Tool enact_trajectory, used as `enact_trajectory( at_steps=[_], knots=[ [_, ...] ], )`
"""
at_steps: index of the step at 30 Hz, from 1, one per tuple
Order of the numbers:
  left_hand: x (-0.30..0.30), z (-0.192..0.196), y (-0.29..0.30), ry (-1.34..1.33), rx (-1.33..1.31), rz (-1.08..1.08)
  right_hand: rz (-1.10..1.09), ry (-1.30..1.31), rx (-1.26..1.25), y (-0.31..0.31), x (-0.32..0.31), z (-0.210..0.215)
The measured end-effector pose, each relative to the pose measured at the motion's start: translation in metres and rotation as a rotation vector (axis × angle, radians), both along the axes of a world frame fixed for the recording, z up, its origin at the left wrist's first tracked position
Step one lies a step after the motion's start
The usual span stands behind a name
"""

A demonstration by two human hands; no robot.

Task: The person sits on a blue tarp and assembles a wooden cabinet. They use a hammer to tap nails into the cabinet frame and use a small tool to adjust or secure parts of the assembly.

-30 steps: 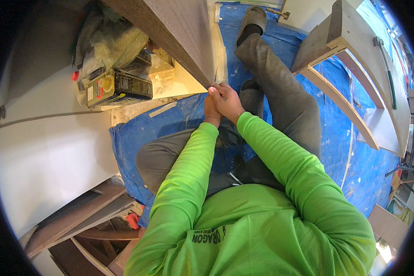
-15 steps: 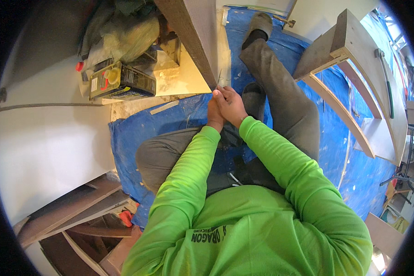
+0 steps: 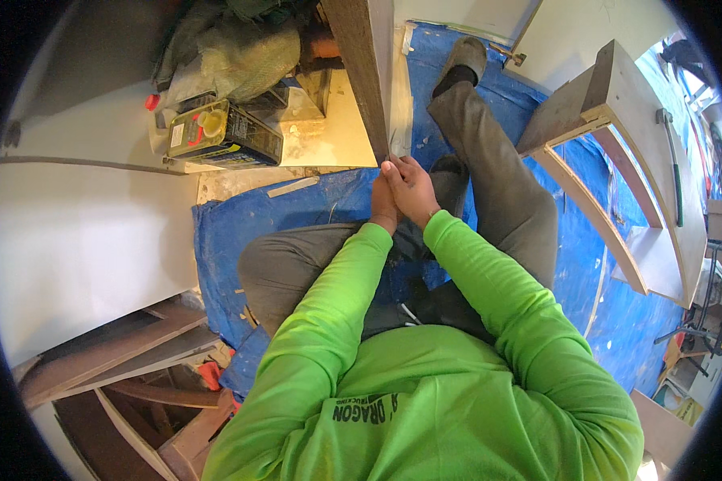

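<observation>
I sit on a blue tarp with grey-trousered legs bent in front of me. Both hands meet at the lower corner of a tall brown board that stands on edge. My right hand lies on top, its fingers closed at the board's corner. Pressed against it from the left, my left hand is mostly hidden, and its fingers cannot be made out. I cannot tell whether anything small sits between the fingers. Bright green sleeves cover both arms.
A yellow and black tin and a green sack lie at the back left. A white panel spans the left. Brown boards are stacked at lower left. A curved wooden frame and a hammer are on the right.
Both hands have stayed together at the board's lower corner. The view has shifted a little, so the board and tin sit slightly differently in the picture.
</observation>
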State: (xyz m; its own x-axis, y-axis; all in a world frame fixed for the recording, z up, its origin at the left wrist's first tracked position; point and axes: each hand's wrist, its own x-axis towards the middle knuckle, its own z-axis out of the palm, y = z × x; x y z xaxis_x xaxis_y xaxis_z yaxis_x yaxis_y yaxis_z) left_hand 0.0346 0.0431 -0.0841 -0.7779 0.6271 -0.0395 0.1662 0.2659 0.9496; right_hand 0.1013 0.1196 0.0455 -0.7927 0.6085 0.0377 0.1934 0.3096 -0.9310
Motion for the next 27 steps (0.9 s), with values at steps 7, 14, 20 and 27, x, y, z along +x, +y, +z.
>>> enact_trajectory(
  at_steps=[7,14,20,27],
  knots=[
    [0.008,0.048,0.011,0.22,-0.194,-0.12,-0.018,0.02,-0.01,0.005,0.0,-0.003],
    [0.005,0.069,0.009,0.263,-0.241,-0.096,-0.005,0.023,-0.048,0.003,-0.007,-0.002],
    [0.01,0.08,0.006,-0.016,-0.152,-0.042,-0.004,-0.024,-0.039,-0.002,0.0,0.005],
    [0.009,0.053,0.008,0.196,-0.168,-0.063,0.009,0.053,-0.017,-0.004,-0.002,0.009]
  ],
)
